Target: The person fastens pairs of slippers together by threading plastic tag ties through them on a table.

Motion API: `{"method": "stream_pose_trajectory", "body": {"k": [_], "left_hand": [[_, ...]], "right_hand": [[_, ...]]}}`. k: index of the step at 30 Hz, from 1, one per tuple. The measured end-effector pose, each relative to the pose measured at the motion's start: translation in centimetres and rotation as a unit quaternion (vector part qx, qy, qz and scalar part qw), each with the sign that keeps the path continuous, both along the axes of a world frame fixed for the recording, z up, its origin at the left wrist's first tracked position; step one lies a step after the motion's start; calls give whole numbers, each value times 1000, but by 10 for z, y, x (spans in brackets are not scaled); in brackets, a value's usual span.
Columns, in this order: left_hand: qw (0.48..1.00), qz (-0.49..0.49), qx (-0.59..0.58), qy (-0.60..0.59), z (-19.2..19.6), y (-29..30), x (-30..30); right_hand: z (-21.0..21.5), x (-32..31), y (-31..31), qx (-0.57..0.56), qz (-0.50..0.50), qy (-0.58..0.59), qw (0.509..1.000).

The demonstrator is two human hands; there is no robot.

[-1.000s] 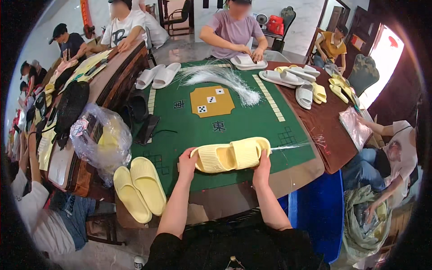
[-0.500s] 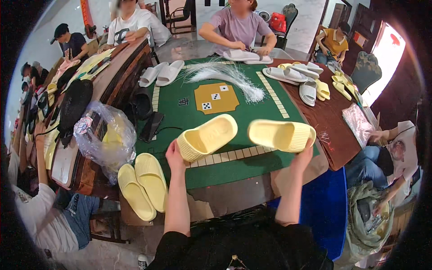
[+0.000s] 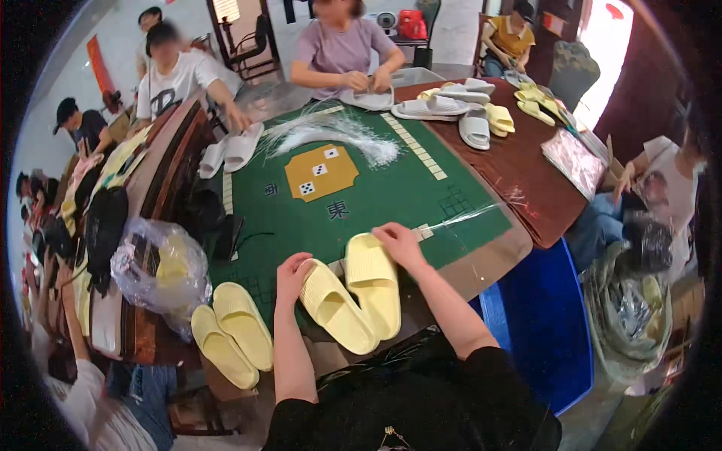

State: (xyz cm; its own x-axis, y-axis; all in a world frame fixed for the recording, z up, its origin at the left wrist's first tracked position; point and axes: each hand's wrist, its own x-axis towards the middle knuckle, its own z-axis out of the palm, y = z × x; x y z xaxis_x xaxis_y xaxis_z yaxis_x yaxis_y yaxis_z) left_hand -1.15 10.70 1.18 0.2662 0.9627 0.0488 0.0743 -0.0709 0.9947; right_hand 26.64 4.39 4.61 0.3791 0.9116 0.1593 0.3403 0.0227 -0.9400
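Two yellow ribbed slide slippers are side by side in front of me, toes pointing away and heels near my body. My left hand [image 3: 292, 279] is closed at the toe end of the left slipper [image 3: 352, 323]. My right hand [image 3: 401, 246] grips the toe end of the right slipper [image 3: 374, 272], its fingers bent over the front edge. The slippers touch, the left one's heel slanting across the right one's side. Left of my left forearm, another pair of yellow slippers [image 3: 242, 323] lies at the table edge.
A bundle of thin clear strands [image 3: 331, 139] lies on the green mat [image 3: 301, 225]; a few loose strands [image 3: 466, 216] lie nearer. Grey and yellow slippers [image 3: 474, 124] stand far right. A plastic bag [image 3: 162, 263] sits left, a blue bin [image 3: 538, 323] right. Co-workers sit around.
Both slippers were held apart with toes outward; now they are turned and brought together, toes away from me. A co-worker at far left now reaches to the grey slippers. My view has shifted.
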Motion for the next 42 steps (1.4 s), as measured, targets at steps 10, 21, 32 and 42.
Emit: {"method": "stream_pose_trajectory", "body": {"k": [10, 21, 32, 42], "left_hand": [[969, 157, 188, 18, 11, -9, 8], [865, -182, 342, 320, 79, -13, 166], [858, -133, 302, 393, 15, -38, 252], [872, -58, 367, 319, 15, -28, 229]], "right_hand": [[2, 62, -61, 134, -160, -266, 941], [-8, 134, -40, 112, -83, -336, 931], [-27, 132, -67, 135, -115, -354, 918], [-37, 143, -57, 132, -132, -338, 922]]}}
